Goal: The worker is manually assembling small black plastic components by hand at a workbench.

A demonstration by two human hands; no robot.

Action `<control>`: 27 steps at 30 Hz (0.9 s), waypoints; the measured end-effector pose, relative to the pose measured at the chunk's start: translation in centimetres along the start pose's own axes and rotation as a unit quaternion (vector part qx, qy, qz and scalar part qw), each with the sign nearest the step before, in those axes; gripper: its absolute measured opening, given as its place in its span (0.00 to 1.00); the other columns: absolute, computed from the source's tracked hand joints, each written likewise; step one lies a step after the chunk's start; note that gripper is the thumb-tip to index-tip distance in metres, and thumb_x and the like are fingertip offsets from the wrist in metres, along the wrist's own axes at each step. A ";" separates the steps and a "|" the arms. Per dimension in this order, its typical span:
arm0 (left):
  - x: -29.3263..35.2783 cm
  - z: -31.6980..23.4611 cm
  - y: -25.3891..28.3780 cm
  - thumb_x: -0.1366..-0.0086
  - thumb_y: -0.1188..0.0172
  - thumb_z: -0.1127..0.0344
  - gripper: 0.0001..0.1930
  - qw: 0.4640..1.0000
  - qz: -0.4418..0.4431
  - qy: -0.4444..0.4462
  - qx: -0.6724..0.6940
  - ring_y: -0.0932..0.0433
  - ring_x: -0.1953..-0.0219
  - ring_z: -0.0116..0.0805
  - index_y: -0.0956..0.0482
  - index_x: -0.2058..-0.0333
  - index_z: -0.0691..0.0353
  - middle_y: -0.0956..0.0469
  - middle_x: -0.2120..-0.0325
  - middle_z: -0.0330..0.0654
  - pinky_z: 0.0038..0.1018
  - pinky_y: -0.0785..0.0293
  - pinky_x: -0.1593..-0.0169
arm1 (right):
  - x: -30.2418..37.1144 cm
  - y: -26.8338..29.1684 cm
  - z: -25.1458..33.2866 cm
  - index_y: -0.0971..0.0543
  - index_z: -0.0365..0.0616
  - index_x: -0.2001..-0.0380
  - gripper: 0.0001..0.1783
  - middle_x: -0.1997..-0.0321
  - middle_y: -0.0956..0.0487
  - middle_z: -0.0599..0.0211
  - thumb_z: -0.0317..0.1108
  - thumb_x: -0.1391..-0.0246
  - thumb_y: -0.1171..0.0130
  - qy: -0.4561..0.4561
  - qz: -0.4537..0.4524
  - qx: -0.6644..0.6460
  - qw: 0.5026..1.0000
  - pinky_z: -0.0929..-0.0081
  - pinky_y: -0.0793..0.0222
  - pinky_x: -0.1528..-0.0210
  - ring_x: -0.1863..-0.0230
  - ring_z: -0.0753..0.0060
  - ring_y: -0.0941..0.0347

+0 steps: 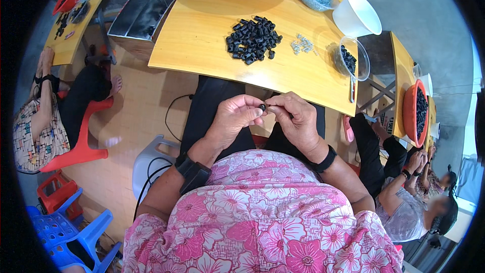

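Left hand (233, 120), right hand (295, 119) pinch small black part (262, 106); axis unclear.

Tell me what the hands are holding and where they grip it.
A small black cylindrical part, pinched at its sides between the left hand and right hand fingertips.

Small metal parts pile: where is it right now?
In the head view, the small metal parts lie on the wooden table, right of centre, between the heap of black parts and the clear bowl of black parts.
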State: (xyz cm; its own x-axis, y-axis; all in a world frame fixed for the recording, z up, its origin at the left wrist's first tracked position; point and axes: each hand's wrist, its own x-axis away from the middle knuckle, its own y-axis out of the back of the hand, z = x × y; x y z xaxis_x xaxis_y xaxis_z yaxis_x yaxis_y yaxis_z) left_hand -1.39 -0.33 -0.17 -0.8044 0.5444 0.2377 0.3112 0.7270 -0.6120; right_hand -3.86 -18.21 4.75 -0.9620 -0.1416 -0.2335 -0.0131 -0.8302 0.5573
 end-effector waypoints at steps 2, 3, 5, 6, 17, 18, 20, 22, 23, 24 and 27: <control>0.1 0.0 -0.1 0.37 0.42 0.72 0.10 1.000 0.000 -0.003 0.005 0.23 0.69 0.23 0.26 0.58 0.68 0.21 0.68 0.41 0.17 0.26 0.63 | 0.1 0.0 0.0 0.21 0.44 0.66 0.10 0.72 0.24 0.61 0.23 0.54 0.39 -0.027 -0.007 -0.017 0.999 0.73 0.30 0.70 0.72 0.61 0.26; 0.1 0.0 0.0 0.37 0.42 0.72 0.10 1.000 0.000 -0.003 0.005 0.23 0.69 0.23 0.26 0.58 0.68 0.21 0.68 0.41 0.17 0.26 0.63 | 0.0 0.0 0.1 0.21 0.45 0.65 0.11 0.72 0.24 0.61 0.22 0.55 0.40 0.001 -0.005 -0.005 1.000 0.72 0.30 0.70 0.72 0.61 0.25; 0.0 0.1 0.0 0.37 0.42 0.72 0.10 1.000 -0.012 0.005 -0.007 0.23 0.68 0.23 0.25 0.58 0.68 0.21 0.68 0.41 0.17 0.27 0.64 | 0.0 0.1 0.2 0.21 0.45 0.64 0.13 0.71 0.24 0.60 0.21 0.56 0.40 0.029 -0.005 0.009 1.000 0.71 0.30 0.70 0.71 0.60 0.25; 0.1 0.2 0.0 0.37 0.42 0.72 0.10 1.000 -0.011 0.004 -0.007 0.23 0.68 0.23 0.25 0.58 0.68 0.21 0.68 0.41 0.17 0.27 0.64 | 0.3 0.0 0.3 0.20 0.43 0.65 0.12 0.71 0.23 0.61 0.20 0.56 0.39 0.040 0.006 0.035 0.999 0.74 0.29 0.69 0.70 0.63 0.25; 0.1 0.1 0.1 0.38 0.42 0.73 0.08 1.000 -0.005 0.023 0.022 0.25 0.69 0.23 0.25 0.60 0.67 0.22 0.69 0.40 0.20 0.26 0.62 | -3.4 1.3 -0.5 0.20 0.38 0.67 0.09 0.72 0.23 0.61 0.22 0.55 0.38 -0.052 -0.002 0.045 0.998 0.77 0.31 0.69 0.72 0.70 0.26; 0.0 0.2 0.1 0.38 0.44 0.75 0.07 1.000 0.001 0.015 0.012 0.24 0.68 0.25 0.25 0.60 0.67 0.22 0.68 0.41 0.21 0.26 0.62 | -4.3 1.3 -1.6 0.20 0.37 0.66 0.09 0.73 0.24 0.61 0.21 0.55 0.39 -0.026 -0.027 0.085 0.996 0.78 0.31 0.71 0.75 0.73 0.27; 0.0 0.0 0.2 0.38 0.45 0.76 0.07 1.000 0.006 0.007 0.002 0.22 0.67 0.27 0.25 0.60 0.66 0.21 0.67 0.42 0.22 0.25 0.61 | -5.8 1.2 -3.3 0.20 0.37 0.66 0.10 0.73 0.24 0.62 0.21 0.55 0.39 -0.034 -0.042 0.094 0.994 0.78 0.31 0.72 0.76 0.74 0.28; 0.0 -0.4 -0.1 0.38 0.45 0.76 0.07 1.000 0.002 0.019 0.007 0.22 0.68 0.27 0.25 0.61 0.66 0.21 0.68 0.42 0.23 0.25 0.62 | -7.1 1.3 -4.2 0.21 0.41 0.66 0.11 0.71 0.23 0.59 0.26 0.57 0.39 -0.076 -0.049 0.106 0.990 0.70 0.28 0.65 0.69 0.60 0.24; 0.0 -0.6 -0.1 0.38 0.45 0.76 0.07 1.000 0.001 0.018 0.008 0.22 0.68 0.27 0.25 0.61 0.66 0.21 0.68 0.42 0.23 0.25 0.62 | -7.7 1.2 -4.4 0.21 0.41 0.66 0.11 0.71 0.23 0.59 0.26 0.57 0.39 -0.075 -0.049 0.106 0.990 0.70 0.28 0.65 0.69 0.60 0.24; 0.0 -0.7 -0.2 0.38 0.44 0.76 0.07 1.000 -0.001 0.024 0.017 0.23 0.68 0.25 0.24 0.61 0.67 0.21 0.68 0.41 0.21 0.26 0.62 | -8.2 1.0 -4.4 0.21 0.42 0.67 0.10 0.70 0.23 0.59 0.27 0.58 0.39 -0.072 -0.047 0.103 0.991 0.69 0.28 0.64 0.69 0.59 0.24; 0.0 -0.7 0.0 0.38 0.43 0.75 0.07 0.999 -0.002 0.034 0.025 0.25 0.68 0.23 0.24 0.60 0.67 0.22 0.67 0.41 0.19 0.26 0.61 | -9.0 0.5 -4.9 0.20 0.43 0.68 0.09 0.70 0.22 0.59 0.28 0.58 0.39 -0.069 -0.044 0.118 0.990 0.67 0.28 0.64 0.68 0.58 0.24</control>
State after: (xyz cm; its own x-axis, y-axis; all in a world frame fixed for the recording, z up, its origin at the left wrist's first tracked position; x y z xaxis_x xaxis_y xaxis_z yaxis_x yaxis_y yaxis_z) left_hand -1.04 -0.06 0.40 -0.7692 0.5701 0.2887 0.2821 0.7083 -0.6471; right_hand 6.08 -19.94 3.23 -0.9820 0.0142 -0.1886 -0.1470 -0.6845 0.7140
